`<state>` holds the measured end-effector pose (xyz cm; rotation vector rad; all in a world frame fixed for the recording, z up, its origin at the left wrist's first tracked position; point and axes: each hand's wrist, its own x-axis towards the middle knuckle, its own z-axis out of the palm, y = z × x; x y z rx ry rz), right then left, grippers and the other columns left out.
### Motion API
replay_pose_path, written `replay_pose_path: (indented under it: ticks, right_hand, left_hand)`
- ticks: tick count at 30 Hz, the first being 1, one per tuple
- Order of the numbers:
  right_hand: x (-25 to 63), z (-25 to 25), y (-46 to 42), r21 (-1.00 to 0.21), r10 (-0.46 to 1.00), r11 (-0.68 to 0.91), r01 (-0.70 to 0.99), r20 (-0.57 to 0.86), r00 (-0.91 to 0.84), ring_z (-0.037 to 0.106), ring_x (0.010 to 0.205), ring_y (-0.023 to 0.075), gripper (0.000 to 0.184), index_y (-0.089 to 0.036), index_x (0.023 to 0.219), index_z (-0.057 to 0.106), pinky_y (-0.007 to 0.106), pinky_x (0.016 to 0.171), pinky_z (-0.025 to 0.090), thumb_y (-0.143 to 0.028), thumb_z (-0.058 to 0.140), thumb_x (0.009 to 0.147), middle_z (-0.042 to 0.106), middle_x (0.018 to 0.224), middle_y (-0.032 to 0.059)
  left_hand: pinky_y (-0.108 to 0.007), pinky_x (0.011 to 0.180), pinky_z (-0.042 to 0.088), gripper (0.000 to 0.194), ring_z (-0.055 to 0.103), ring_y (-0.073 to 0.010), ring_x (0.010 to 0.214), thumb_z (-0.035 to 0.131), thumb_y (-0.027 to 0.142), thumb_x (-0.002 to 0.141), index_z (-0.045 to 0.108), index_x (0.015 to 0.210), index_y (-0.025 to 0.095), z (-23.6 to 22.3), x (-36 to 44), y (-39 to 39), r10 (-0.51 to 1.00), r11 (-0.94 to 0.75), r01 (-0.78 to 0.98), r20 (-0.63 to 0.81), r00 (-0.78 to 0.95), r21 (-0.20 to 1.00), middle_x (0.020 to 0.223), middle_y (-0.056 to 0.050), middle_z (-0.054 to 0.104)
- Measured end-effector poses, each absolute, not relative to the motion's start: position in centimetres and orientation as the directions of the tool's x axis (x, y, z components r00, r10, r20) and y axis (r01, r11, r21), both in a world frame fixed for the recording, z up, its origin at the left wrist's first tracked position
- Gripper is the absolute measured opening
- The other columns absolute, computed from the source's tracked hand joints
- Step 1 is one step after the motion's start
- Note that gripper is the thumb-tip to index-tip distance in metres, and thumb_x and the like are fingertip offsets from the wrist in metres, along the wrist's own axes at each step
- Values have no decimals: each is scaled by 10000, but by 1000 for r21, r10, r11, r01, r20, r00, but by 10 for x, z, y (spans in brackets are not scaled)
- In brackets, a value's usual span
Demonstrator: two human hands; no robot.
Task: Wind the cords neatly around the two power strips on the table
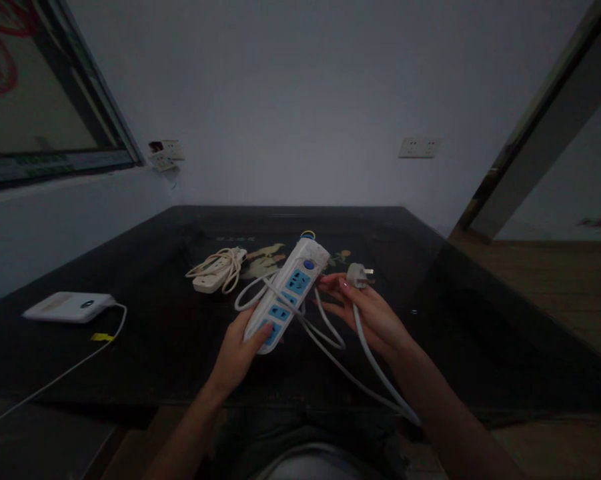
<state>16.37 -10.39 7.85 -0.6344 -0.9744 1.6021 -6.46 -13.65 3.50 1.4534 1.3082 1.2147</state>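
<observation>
My left hand [240, 350] grips the near end of a white power strip [287, 290] with blue sockets, held tilted above the dark table [155, 320]. My right hand [367, 313] holds the strip's white cable [375, 363] just below its three-pin plug [359, 275], thumb on the plug's base and the other fingers stretched towards the strip. The cable loops between both hands and hangs down towards my lap.
A second, cream power strip with its cord bundled [215, 272] lies further back on the table. A white flat device [67, 307] with a cable and yellow tag lies at the left. Wall sockets [419, 147] are on the far wall, and more wall sockets [166, 155] by the window.
</observation>
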Motion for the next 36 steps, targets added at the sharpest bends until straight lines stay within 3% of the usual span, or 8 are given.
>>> replay_pose_path:
  ticks: [4, 6, 9, 14, 19, 22, 27, 36]
  right_hand:
    - [181, 77, -104, -914, 978, -5, -405, 81, -194, 616, 1039, 211, 267, -178, 879, 625, 358, 843, 539, -397, 704, 747, 672, 1047, 75]
    - [196, 73, -100, -963, 973, -29, -267, 34, -229, 672, 726, 164, 318, -182, 922, 573, 290, 649, 558, -442, 667, 765, 689, 779, 33]
    - [212, 62, -85, -995, 936, -55, 83, -81, -342, 438, 329, 83, 338, -188, 959, 497, 186, 345, 368, -461, 610, 795, 499, 448, -90]
    - [206, 37, -46, -849, 853, 35, 527, -249, -459, 416, 392, 53, 345, -164, 953, 465, 158, 367, 314, -260, 688, 707, 481, 513, -109]
    - [197, 41, -22, -852, 506, 16, 524, -445, -739, 550, 536, 76, 458, -157, 1008, 518, 185, 502, 434, -139, 687, 582, 582, 677, -69]
    - [193, 61, -19, -769, 437, 203, 606, -483, -759, 609, 582, 122, 473, -158, 1040, 563, 217, 528, 451, -91, 656, 581, 630, 703, -37]
    - [179, 85, -33, -444, 543, 677, 587, -238, -806, 643, 769, 177, 467, -186, 1053, 666, 267, 652, 465, 18, 530, 655, 701, 887, 63]
    - [188, 100, -65, -539, 505, 748, 387, 83, -859, 526, 985, 200, 768, -210, 1465, 281, 367, 882, 415, -134, 586, 764, 576, 1161, 102]
  left_hand:
    - [-322, 650, 539, 571, 678, -256, 794, 603, 480, 779, 533, 1188, 88, 36, -69, -137, 987, -157, 174, 163, -16, 972, 1075, -142, 678]
    - [-314, 643, 536, 552, 676, -240, 772, 600, 467, 787, 540, 1193, 99, 37, -71, -137, 985, -167, 179, 174, -20, 969, 1098, -136, 671]
    - [-315, 618, 535, 568, 664, -210, 686, 602, 469, 781, 535, 1205, 96, 36, -73, -137, 988, -144, 168, 151, -34, 975, 1110, -139, 663]
    - [-315, 619, 531, 551, 666, -223, 719, 598, 473, 778, 545, 1178, 99, 34, -74, -136, 987, -146, 198, 157, -39, 969, 1130, -143, 653]
    - [-302, 633, 530, 473, 668, -260, 840, 588, 471, 791, 561, 1106, 119, 36, -76, -137, 988, -142, 235, 150, -17, 962, 1071, -127, 672]
    - [-308, 625, 535, 435, 674, -250, 783, 594, 470, 784, 569, 1057, 133, 37, -74, -137, 991, -128, 210, 135, -18, 969, 988, -101, 688]
    - [-302, 612, 538, 454, 670, -243, 778, 595, 469, 786, 567, 1092, 135, 35, -70, -134, 989, -124, 197, 137, -55, 973, 979, -89, 674]
    - [-299, 613, 543, 424, 660, -190, 686, 595, 442, 803, 559, 1090, 132, 31, -70, -130, 992, -92, 122, 101, -71, 988, 989, -68, 653]
